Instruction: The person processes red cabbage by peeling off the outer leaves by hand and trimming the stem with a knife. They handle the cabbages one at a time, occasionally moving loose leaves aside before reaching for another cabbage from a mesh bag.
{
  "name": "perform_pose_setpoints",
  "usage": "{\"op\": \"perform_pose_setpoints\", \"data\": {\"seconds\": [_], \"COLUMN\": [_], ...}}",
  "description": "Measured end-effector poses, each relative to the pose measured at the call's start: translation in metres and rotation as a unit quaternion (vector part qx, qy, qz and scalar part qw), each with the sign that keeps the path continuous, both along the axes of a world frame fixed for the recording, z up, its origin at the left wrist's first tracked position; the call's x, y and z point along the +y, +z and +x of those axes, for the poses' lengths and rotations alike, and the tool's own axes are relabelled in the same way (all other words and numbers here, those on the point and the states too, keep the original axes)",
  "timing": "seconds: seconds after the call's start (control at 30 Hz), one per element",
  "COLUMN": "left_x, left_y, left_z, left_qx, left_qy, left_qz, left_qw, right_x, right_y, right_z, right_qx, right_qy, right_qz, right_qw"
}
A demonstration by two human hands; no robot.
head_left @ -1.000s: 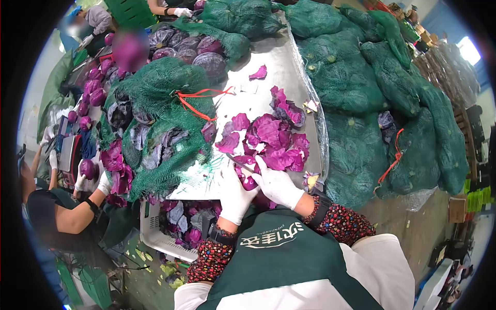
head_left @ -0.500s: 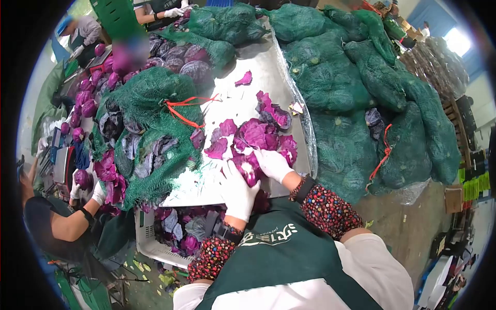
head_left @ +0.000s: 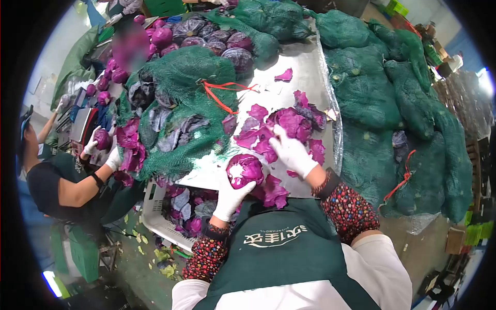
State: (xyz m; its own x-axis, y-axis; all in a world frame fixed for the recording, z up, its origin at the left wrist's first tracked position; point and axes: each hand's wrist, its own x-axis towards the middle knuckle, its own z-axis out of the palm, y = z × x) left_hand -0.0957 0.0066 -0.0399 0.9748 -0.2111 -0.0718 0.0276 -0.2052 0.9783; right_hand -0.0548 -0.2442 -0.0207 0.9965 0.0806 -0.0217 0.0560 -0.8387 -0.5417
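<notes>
My left hand [head_left: 231, 200] is wrapped around the lower side of a peeled red cabbage [head_left: 244, 170], whose pale cut stem end faces up. To the right and farther forward, my right hand [head_left: 292, 155] is over a pile of loose purple cabbage leaves [head_left: 292, 124], fingers extended and slightly apart. One leaf [head_left: 265, 148] lies against its fingertips; no firm hold on it shows. Both hands wear white gloves. Another loose leaf [head_left: 274, 192] rests on the metal table [head_left: 302, 62] close to the apron, right of the cabbage.
A green mesh sack [head_left: 186, 77] with red string lies on the left, and full mesh sacks [head_left: 361, 98] are stacked on the right. Below the table edge stands a white crate [head_left: 155, 214] of leaves. At left, a co-worker [head_left: 67, 181] holds a cabbage [head_left: 102, 138].
My right hand has moved away from the cabbage to the leaf pile. The cabbage stays in my left hand, its stem end now turned upward. The camera view has shifted left.
</notes>
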Motion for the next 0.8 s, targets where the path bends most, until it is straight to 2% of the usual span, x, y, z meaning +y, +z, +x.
{"op": "perform_pose_setpoints", "data": {"seconds": [0.03,0.1,0.17,0.23,0.27,0.33,0.47,0.53,0.57,0.63,0.77,0.8], "left_x": [-0.005,-0.010,-0.016,-0.018,-0.020,-0.019,-0.018,-0.021,-0.022,-0.024,-0.023,-0.025], "left_y": [0.007,0.022,0.030,0.027,0.031,0.030,0.043,0.046,0.047,0.041,0.026,0.027], "left_z": [0.001,0.002,0.002,0.001,-0.001,0.001,0.003,0.003,0.002,0.005,0.015,0.016], "left_qx": [0.001,-0.107,-0.133,-0.127,-0.150,-0.150,-0.131,-0.136,-0.141,-0.139,-0.120,-0.110], "left_qy": [-0.004,-0.070,-0.086,-0.110,-0.099,-0.101,-0.124,-0.118,-0.113,-0.107,-0.115,-0.122], "left_qz": [-0.007,0.161,0.170,0.203,0.228,0.216,0.208,0.209,0.210,0.206,0.160,0.130], "left_qw": [1.000,0.979,0.973,0.965,0.957,0.959,0.961,0.961,0.961,0.963,0.973,0.978], "right_x": [0.013,0.022,0.026,0.024,0.025,0.027,0.025,0.029,0.029,0.025,0.027,0.023], "right_y": [0.047,0.045,0.031,0.006,-0.006,-0.023,0.002,0.019,0.015,0.000,0.008,-0.006], "right_z": [-0.015,-0.034,-0.054,-0.062,-0.062,-0.060,-0.059,-0.059,-0.057,-0.051,-0.037,-0.027], "right_qx": [0.064,0.100,0.051,-0.088,-0.087,-0.091,-0.101,0.022,0.023,-0.084,-0.041,-0.180], "right_qy": [0.014,0.022,0.071,0.147,0.141,0.130,0.183,0.129,0.128,0.151,0.115,0.168], "right_qz": [0.012,0.022,0.010,-0.062,-0.060,-0.045,-0.065,-0.038,-0.038,-0.053,-0.036,-0.110], "right_qw": [0.998,0.994,0.996,0.983,0.984,0.986,0.976,0.991,0.991,0.984,0.992,0.963]}}
